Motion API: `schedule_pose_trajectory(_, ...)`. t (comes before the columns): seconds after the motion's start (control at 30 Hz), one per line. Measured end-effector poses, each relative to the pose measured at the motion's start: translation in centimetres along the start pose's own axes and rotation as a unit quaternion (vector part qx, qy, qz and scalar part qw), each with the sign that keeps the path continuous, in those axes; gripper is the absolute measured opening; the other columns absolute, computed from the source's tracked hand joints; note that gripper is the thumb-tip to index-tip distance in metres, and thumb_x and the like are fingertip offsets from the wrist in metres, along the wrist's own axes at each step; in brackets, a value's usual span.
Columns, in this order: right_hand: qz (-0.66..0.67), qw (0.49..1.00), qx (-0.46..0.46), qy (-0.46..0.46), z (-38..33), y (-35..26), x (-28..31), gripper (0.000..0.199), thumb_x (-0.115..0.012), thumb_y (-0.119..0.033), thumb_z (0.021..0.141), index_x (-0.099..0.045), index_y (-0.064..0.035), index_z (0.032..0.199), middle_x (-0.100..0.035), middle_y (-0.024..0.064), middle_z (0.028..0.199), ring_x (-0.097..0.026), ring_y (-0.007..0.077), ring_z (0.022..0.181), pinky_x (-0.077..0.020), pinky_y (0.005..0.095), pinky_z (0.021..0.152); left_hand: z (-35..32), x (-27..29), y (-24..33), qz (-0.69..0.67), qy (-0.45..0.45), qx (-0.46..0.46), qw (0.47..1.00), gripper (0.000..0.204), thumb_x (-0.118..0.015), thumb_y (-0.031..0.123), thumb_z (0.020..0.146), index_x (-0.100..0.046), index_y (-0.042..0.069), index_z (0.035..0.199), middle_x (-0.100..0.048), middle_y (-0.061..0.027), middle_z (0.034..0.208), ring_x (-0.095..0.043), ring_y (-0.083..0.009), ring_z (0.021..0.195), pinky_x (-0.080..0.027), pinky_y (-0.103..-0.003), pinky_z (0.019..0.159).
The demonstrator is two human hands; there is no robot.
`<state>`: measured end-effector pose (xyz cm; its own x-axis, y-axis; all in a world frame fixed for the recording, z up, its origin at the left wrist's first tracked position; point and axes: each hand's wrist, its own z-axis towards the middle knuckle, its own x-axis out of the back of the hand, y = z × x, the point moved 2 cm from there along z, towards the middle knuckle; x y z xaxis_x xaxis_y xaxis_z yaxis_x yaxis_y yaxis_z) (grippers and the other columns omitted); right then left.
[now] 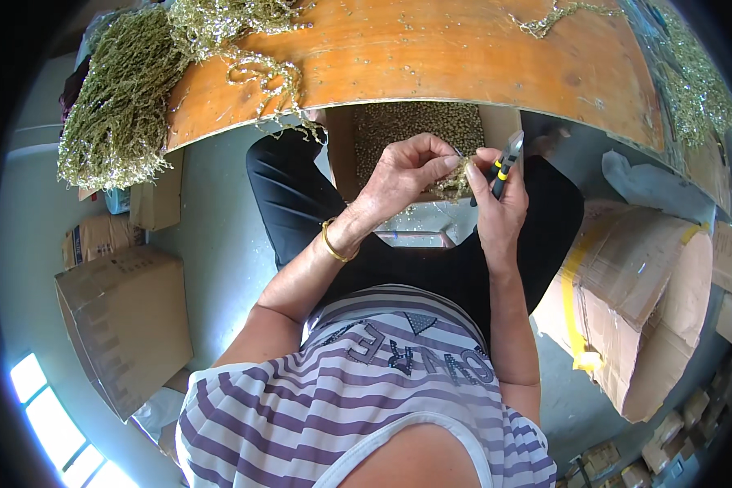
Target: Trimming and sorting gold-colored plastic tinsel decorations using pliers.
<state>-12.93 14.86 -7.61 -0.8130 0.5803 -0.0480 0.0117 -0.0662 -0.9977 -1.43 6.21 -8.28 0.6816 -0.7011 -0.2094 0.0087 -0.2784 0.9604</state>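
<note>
Left hand (pixel 403 171): fingers curled, thumb and forefinger pinched on a small sprig (pixel 455 180) of greenish beaded trim. Right hand (pixel 496 203): pressed shut round the pliers (pixel 506 163), yellow/black grips, tips up; fingertips also touch the sprig. Sprig is held between both hands, over the lap, just below the tabletop (pixel 431 57) edge.

Box (pixel 419 138) of small greenish bits sits directly under the tabletop edge, behind the hands. Trim heaps (pixel 122 106) lie on the tabletop's left end, spilling over; more strands (pixel 691 73) at its right end. Cartons (pixel 126 325) stand on the floor left of the tabletop, a taped one (pixel 642 309) on the right.

Judgement re: step in hand, sprig being worked w/ pliers:
- Sprig to be kept pinched close to the work point; a loose end may twist.
- Plier tips to be brought in square; exact contact pt cannot be told, hidden by fingers.
- Work to be kept over the box, so dropped bits are caught.
- Left fingertips to be kept clear of the plier tips.
</note>
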Motion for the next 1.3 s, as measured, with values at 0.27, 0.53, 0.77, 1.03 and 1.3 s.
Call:
schedule_pose_trajectory(0.27,0.146,0.983,-0.111,-0.027,0.3,1.4,0.5,0.022,-0.059,-0.004,0.079,-0.054,-0.0036,0.100,-0.054,-0.0012,0.083,-0.048,0.0054,0.072,-0.0393,0.0187,0.066,-0.2,-0.2,-0.6,-0.111,-0.009,-0.011,0.994,0.008,-0.054,0.011,0.086,-0.056,0.003,0.088,-0.054,0.0026,0.080,-0.047,-0.0037,0.071,-0.040,-0.018,0.065)
schedule_pose_trajectory(0.53,0.118,0.985,-0.116,-0.052,0.4,0.7,0.6,0.026,-0.060,-0.003,0.077,-0.054,-0.0048,0.102,-0.053,-0.0028,0.084,-0.041,0.0012,0.064,-0.0343,0.0154,0.061,-0.4,-0.2,-0.3,0.015,0.023,-0.102,0.994,0.010,-0.057,0.001,0.081,-0.055,0.004,0.090,-0.054,0.0013,0.083,-0.050,-0.0057,0.077,-0.042,-0.021,0.071)
schedule_pose_trajectory(0.77,0.126,0.986,-0.100,-0.043,0.3,0.7,0.5,0.024,-0.062,-0.003,0.077,-0.054,-0.0066,0.100,-0.052,-0.0036,0.080,-0.046,0.0030,0.070,-0.0391,0.0174,0.064,-0.3,-0.7,1.4,0.246,0.096,-0.294,0.919,0.013,-0.059,0.001,0.079,-0.056,0.003,0.091,-0.057,-0.0037,0.084,-0.054,-0.0103,0.081,-0.044,-0.025,0.075)
schedule_pose_trajectory(1.03,0.161,0.980,-0.108,-0.052,0.2,1.2,0.5,0.021,-0.061,-0.006,0.079,-0.053,-0.0056,0.099,-0.053,-0.0022,0.080,-0.049,0.0047,0.071,-0.0406,0.0187,0.067,-0.6,-0.5,0.7,0.185,0.061,-0.130,0.972,0.009,-0.055,0.004,0.083,-0.058,0.002,0.091,-0.059,-0.0041,0.087,-0.054,-0.0089,0.082,-0.044,-0.022,0.073)
schedule_pose_trajectory(1.3,0.180,0.976,-0.116,-0.045,0.1,1.3,0.3,0.021,-0.060,-0.006,0.080,-0.053,-0.0057,0.100,-0.054,-0.0010,0.081,-0.050,0.0061,0.074,-0.0411,0.0205,0.070,-0.5,-0.3,-0.3,0.140,0.065,-0.171,0.973,0.010,-0.056,-0.002,0.081,-0.055,0.001,0.091,-0.056,-0.0017,0.084,-0.052,-0.0067,0.080,-0.044,-0.020,0.074)
